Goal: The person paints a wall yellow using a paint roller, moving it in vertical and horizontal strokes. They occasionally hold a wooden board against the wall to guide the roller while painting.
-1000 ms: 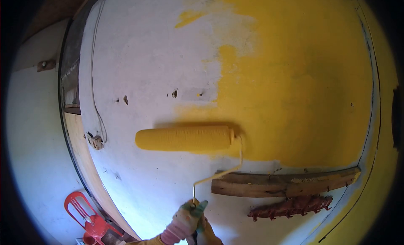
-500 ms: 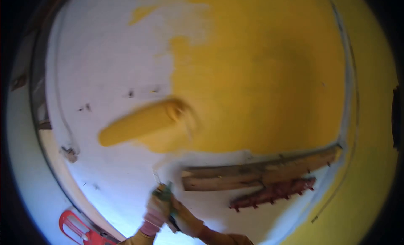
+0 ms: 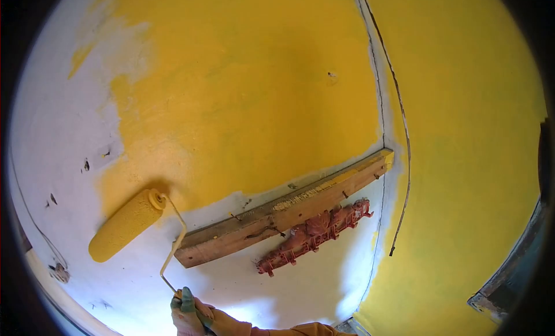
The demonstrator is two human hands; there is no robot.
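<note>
A paint roller (image 3: 128, 223) loaded with yellow paint lies against the wall at the left, tilted, its bent wire frame running down to a grip at the bottom. My left hand (image 3: 185, 320) is closed round this grip, and my right hand (image 3: 215, 317) is wrapped beside it on the same grip. Most of the grip is hidden by the hands. Fresh yellow paint (image 3: 243, 93) covers the upper wall above the roller, while bare white wall (image 3: 52, 134) shows at the left.
A wooden beam (image 3: 231, 239) with nails is fixed to the wall right of the roller. Below it hangs a red rack with hooks (image 3: 315, 235). A dark cable (image 3: 404, 134) runs down the yellow side wall (image 3: 474, 134). A dark-edged opening (image 3: 511, 278) is at the lower right.
The view has swung right, so the wall, beam and rack sit further left. The roller and both hands are lower left in view. The red chair has left the view.
</note>
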